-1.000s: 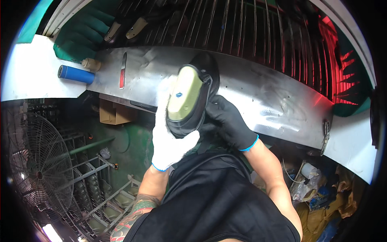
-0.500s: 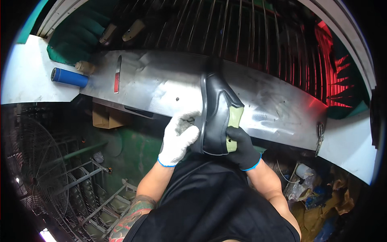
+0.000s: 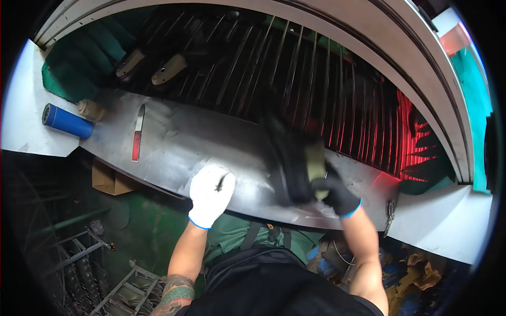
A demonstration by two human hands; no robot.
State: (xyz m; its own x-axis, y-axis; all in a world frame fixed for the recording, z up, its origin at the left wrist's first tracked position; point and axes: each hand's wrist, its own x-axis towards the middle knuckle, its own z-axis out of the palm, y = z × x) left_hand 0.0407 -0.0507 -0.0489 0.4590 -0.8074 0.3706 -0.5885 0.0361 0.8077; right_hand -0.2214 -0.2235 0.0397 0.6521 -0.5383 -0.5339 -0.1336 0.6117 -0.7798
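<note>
My right hand (image 3: 338, 193), in a dark glove with a blue cuff edge, grips a black shoe (image 3: 290, 166) by the pale green last (image 3: 315, 164) inside it. Motion blurs the shoe, which is held over the metal shelf (image 3: 182, 134) with its far end reaching toward the rods. My left hand (image 3: 212, 195), gloved in white, is apart from the shoe, to its left above the shelf's near edge. Its fingers are loosely curled, with a gap by the thumb and nothing seen between them.
Behind the shelf, metal rods (image 3: 240, 79) run into a dark opening lit red at right. Two lasts (image 3: 169, 70) lie at far left. A red-handled tool (image 3: 136, 145), a blue cylinder (image 3: 68, 121) and a tan roll (image 3: 90, 110) are at left; scissors (image 3: 390, 217) hang at right.
My left hand has let go of the shoe and moved slightly left. My right hand has carried the shoe right and forward over the shelf. The view has shifted.
</note>
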